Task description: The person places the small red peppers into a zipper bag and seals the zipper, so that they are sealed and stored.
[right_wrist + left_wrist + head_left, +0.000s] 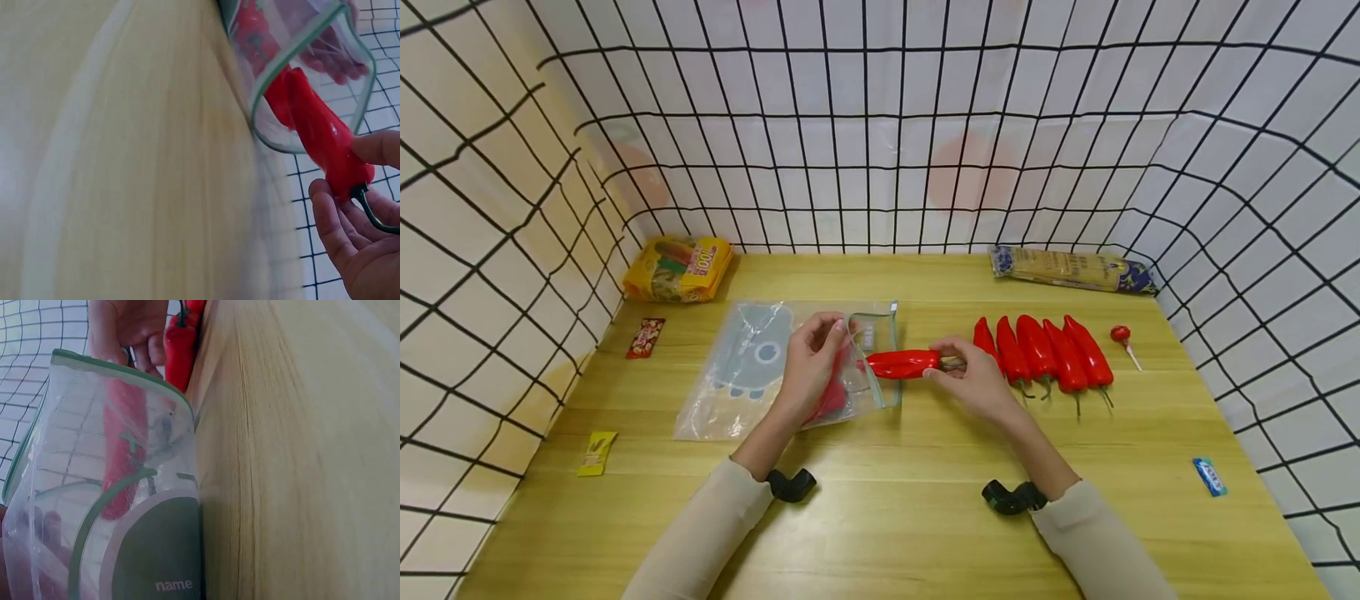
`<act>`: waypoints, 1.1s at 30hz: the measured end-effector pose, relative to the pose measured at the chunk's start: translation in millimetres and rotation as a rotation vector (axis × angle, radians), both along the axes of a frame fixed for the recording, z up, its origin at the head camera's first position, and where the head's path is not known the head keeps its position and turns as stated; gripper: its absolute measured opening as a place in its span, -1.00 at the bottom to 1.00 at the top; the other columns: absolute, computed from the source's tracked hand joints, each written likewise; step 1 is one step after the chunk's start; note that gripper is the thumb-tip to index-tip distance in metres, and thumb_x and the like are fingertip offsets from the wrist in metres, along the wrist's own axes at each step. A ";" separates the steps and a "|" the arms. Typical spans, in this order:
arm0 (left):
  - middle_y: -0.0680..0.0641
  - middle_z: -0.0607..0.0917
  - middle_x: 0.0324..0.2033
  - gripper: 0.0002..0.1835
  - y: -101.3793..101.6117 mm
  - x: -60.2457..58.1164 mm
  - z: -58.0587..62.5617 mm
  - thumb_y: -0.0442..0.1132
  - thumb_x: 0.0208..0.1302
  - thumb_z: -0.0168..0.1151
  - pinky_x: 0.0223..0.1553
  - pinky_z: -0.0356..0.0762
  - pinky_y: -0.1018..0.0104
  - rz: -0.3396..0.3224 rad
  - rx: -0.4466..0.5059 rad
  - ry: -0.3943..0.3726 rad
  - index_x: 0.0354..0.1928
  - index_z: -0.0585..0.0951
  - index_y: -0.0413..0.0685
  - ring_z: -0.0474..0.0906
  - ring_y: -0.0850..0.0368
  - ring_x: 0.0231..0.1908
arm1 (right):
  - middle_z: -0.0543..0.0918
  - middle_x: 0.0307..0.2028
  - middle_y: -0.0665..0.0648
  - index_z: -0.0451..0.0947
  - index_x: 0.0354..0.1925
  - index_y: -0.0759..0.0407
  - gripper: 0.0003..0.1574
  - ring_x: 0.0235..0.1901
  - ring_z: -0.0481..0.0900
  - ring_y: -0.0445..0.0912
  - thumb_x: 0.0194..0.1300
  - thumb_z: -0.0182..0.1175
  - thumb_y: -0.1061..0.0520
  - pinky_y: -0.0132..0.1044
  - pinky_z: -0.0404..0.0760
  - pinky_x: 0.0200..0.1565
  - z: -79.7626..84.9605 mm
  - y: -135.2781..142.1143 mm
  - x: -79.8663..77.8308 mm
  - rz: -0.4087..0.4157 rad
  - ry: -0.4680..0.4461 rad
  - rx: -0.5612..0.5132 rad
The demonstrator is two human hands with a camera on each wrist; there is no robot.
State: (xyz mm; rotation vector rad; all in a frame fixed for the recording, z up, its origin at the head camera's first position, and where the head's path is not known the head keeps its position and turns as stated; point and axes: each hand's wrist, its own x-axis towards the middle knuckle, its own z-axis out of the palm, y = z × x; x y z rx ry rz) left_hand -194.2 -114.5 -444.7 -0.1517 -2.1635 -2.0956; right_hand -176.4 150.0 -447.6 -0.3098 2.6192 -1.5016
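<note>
Left hand (811,358): thumb and fingers pinch the clear zip bag (715,412) near its mouth, presumably to keep the opening apart. Right hand (979,382): fingers grip the red pepper (901,364) at its stem end, probably so the narrow tip leads and the fingers stay clear of the rim. Pepper location: between the hands, above the table (880,533), tip within the bag mouth. Long axis: runs side to side across the person's front; tip to the left, stem to the right. Spare peppers (1037,352): side by side, right of the bag, stems toward the person, likely for easy pickup.
</note>
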 end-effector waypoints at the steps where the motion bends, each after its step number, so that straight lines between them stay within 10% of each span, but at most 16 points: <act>1: -0.10 0.71 -0.06 -0.71 0.2 0.1 0.8 -0.04 0.38 0.16 0.00 0.53 0.49 -0.001 0.004 -0.004 -0.01 0.60 -0.06 0.58 0.11 -0.07 | 0.62 0.06 0.13 0.48 0.15 0.09 -0.46 0.00 0.64 0.01 0.24 0.34 0.03 -0.12 0.63 0.02 -2.0 -2.7 -1.4 0.011 -0.008 -0.011; 11: -0.26 0.69 -0.04 -0.75 6.1 13.0 23.3 -0.23 0.43 0.11 -0.01 0.51 0.53 -0.012 -0.004 -0.019 0.00 0.56 -0.25 0.57 0.12 -0.07 | 0.60 0.01 0.08 0.52 0.13 0.05 -0.47 -0.09 0.64 -0.01 0.21 0.37 0.00 -0.14 0.63 -0.02 -15.7 -35.9 -8.2 -0.041 -0.053 -0.019; 21: -0.20 0.68 -0.08 -0.71 4.4 -1.5 -3.6 -0.07 0.41 0.13 0.07 0.55 0.39 -0.029 0.060 0.017 -0.02 0.57 -0.12 0.59 0.09 -0.03 | 0.67 -0.10 0.05 0.48 0.07 0.17 -0.45 -0.22 0.64 -0.09 0.14 0.42 0.10 -0.27 0.65 -0.13 -17.3 -64.3 -13.1 -0.042 -0.065 -0.103; 33: -0.10 0.69 -0.11 -0.68 1.7 -2.3 -6.9 0.02 0.38 0.14 0.04 0.55 0.41 -0.020 0.051 0.009 -0.03 0.56 -0.04 0.57 0.07 -0.05 | 0.51 0.22 0.15 0.34 0.27 0.14 -0.47 0.20 0.51 0.00 0.47 0.04 -0.08 -0.02 0.46 0.24 -4.3 -31.9 1.3 -0.012 -0.041 -0.110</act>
